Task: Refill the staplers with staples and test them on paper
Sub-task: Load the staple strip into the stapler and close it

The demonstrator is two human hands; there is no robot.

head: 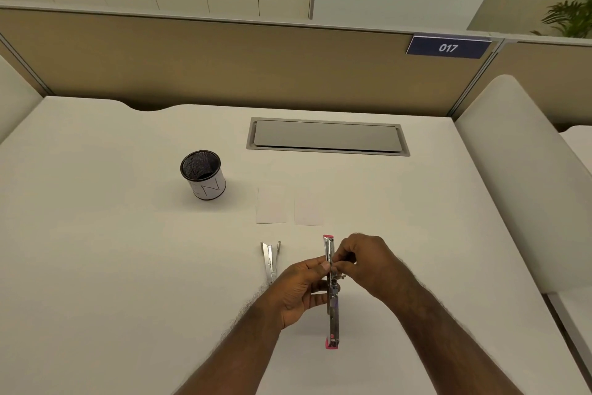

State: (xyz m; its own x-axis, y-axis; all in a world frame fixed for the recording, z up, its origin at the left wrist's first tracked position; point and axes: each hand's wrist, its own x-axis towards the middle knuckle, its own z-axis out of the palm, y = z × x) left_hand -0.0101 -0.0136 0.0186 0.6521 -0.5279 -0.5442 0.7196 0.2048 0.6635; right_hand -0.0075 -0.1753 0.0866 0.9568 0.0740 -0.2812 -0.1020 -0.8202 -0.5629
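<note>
A pink stapler (332, 317) is swung fully open into one long straight line over the white desk (128, 266), its metal channel facing up. My left hand (301, 289) grips it at the hinge from the left. My right hand (362, 261) is at the upper half, its fingertips pinched together at the channel; whatever they pinch is too small to make out. A second stapler (270, 258), silver and partly open, lies on the desk to the left. Two small white paper slips (271, 206) (309, 210) lie side by side beyond the staplers.
A black mesh pen cup (202, 177) with a white sleeve stands at the back left. A grey cable hatch (327, 136) is set into the desk behind the papers. Beige partitions close the back, and white dividers flank both sides.
</note>
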